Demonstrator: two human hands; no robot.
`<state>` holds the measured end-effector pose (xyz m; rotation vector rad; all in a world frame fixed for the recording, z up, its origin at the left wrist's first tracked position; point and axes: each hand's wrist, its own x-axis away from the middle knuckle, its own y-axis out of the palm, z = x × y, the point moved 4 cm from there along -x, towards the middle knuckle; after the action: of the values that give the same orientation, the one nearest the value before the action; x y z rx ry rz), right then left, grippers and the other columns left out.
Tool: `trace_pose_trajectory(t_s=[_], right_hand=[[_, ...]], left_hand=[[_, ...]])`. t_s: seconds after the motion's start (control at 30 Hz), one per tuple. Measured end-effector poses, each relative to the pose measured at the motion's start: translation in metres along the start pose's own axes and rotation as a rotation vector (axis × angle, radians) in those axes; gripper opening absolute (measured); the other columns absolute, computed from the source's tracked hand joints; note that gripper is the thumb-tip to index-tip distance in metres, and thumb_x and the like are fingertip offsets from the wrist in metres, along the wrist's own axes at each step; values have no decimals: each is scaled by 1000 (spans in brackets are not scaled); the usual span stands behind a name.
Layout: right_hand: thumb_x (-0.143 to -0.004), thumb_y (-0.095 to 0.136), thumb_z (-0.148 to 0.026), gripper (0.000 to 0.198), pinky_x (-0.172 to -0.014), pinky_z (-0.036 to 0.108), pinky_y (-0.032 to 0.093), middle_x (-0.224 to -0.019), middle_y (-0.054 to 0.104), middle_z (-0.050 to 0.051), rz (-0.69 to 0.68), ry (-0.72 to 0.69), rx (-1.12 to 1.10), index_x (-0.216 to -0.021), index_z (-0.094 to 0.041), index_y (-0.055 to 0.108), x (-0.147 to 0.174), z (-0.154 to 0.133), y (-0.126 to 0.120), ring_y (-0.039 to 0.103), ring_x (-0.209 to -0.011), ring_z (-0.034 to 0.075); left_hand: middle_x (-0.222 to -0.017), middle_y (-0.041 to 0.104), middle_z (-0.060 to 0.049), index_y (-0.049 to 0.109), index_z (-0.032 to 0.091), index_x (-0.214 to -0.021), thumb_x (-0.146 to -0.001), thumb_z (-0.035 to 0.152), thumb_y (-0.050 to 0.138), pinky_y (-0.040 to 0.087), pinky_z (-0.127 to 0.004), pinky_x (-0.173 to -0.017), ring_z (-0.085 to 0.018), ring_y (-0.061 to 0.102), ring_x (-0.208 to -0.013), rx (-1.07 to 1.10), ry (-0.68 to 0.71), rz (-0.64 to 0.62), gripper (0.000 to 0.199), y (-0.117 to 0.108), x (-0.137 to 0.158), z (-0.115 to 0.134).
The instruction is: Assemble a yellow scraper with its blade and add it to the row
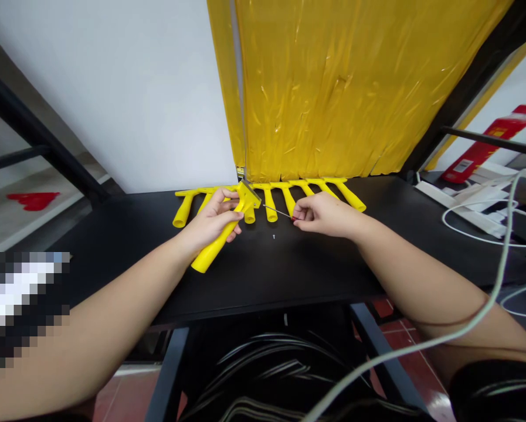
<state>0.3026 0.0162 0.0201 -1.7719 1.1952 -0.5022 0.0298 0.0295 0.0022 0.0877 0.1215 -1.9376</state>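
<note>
My left hand (216, 218) is wrapped round a yellow scraper (213, 251), its handle slanting down to the left and its flat head raised to the right. A small hole or screw shows on the head. In my right hand (322, 212) is a thin screwdriver (278, 211); only a bit of its red handle shows between the fingers. The screwdriver's tip points left, close to the scraper's head; I cannot tell whether they touch. Below the tip, a tiny screw (274, 237) lies on the black table (254, 281).
Several more yellow scrapers (349, 196) lie in a row along the table's back edge, against a white panel (157, 88) and yellow wrapping (333, 94). A red bottle (482, 149) stands at right. A pale cable (421, 346) hangs across my right forearm.
</note>
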Motion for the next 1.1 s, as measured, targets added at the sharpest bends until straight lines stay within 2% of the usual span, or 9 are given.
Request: trace_pose_trajectory(t_s=[0.33, 1.1], right_hand=[[-84, 75, -11, 9, -74, 31, 50, -82, 78, 2, 42, -30, 89, -83, -19, 72, -5, -8, 11, 70, -74, 16], [-83, 74, -13, 6, -75, 33, 51, -85, 78, 4, 39, 8, 18, -85, -19, 73, -4, -6, 12, 70, -75, 18]], left_hand=[[-96, 57, 4, 44, 27, -112, -82, 20, 75, 45, -19, -38, -11, 67, -53, 1, -11, -18, 44, 2, 1, 1], [-96, 55, 3, 43, 28, -113, -84, 22, 78, 46, -18, -39, -12, 69, -56, -3, -15, -62, 46, 1, -1, -5]])
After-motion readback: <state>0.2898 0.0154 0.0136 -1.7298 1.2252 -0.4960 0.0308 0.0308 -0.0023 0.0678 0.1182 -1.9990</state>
